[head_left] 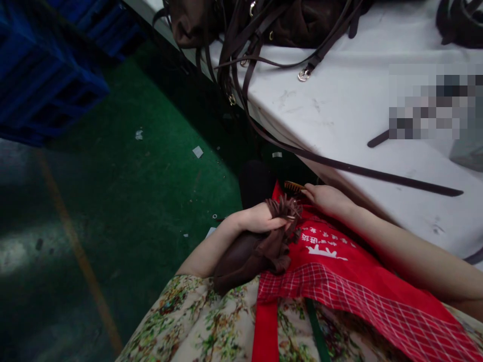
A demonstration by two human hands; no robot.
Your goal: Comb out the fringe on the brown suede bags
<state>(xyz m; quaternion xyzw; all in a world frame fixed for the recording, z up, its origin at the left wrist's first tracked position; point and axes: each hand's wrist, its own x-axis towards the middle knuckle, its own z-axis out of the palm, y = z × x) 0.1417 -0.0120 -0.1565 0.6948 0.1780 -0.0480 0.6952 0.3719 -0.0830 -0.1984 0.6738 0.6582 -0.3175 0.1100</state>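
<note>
Holding dark-brown, leather-like fringed piece against floral-patterned garment, bunched strands clamped in left hand, and pinching amber, toothed comb by one end in right hand, nearer white worktop, long axis pointing leftward, just beyond the strands.

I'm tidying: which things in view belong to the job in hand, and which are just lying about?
Seemingly in use:
brown fringed piece, in left hand
toothed tool, in right hand

Apparently lying about:
pale scrap on green floor
long strap on white table
</note>
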